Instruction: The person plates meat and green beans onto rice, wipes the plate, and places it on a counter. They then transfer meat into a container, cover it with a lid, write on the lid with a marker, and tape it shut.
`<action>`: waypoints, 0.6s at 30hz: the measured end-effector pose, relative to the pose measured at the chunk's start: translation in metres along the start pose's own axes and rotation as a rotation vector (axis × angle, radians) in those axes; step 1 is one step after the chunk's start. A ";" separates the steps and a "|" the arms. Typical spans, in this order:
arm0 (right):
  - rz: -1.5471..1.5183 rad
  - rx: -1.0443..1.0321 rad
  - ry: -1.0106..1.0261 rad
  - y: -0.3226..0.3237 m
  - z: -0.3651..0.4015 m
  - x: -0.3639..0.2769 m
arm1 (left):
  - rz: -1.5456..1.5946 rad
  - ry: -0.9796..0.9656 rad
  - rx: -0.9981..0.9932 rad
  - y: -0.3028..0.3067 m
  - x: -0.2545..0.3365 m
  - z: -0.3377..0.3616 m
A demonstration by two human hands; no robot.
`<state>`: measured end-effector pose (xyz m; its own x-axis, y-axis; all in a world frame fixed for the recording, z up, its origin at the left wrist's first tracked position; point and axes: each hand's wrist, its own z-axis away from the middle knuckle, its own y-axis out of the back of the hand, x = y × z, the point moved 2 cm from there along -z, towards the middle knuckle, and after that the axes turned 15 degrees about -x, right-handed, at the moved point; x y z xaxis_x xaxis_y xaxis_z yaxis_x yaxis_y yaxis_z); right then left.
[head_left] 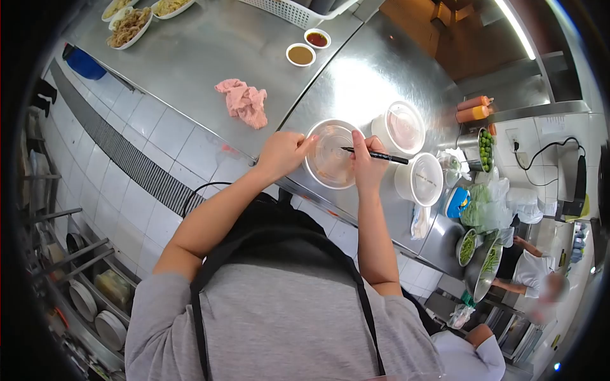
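A round tub with a clear lid stands on the steel counter in front of me. My left hand grips its left rim, thumb along the edge of the lid. In my right hand is a black marker pen, its tip over the middle of the lid. The right hand's lower side rests at the tub's right edge. To the right stand two more lidded white tubs: one farther back, and a nearer one with dark writing on its lid.
A pink cloth lies crumpled on the left counter. Behind it are two sauce cups, plates of food and a white basket. Rightward are sauce bottles, a pot of limes, bowls of greens and other people.
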<state>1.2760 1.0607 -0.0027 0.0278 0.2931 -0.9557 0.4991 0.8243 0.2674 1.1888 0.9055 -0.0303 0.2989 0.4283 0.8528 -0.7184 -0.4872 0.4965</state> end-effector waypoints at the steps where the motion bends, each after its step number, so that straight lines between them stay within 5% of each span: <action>1: 0.046 -0.023 0.056 0.000 0.004 0.000 | 0.043 0.030 -0.003 -0.002 0.000 0.005; 18: 0.120 -0.067 0.061 -0.006 0.013 -0.004 | 0.109 0.006 0.067 -0.017 -0.001 0.017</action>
<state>1.2846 1.0486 -0.0023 0.0307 0.4189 -0.9075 0.4359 0.8114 0.3893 1.2112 0.9000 -0.0369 0.2175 0.3749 0.9012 -0.7029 -0.5804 0.4111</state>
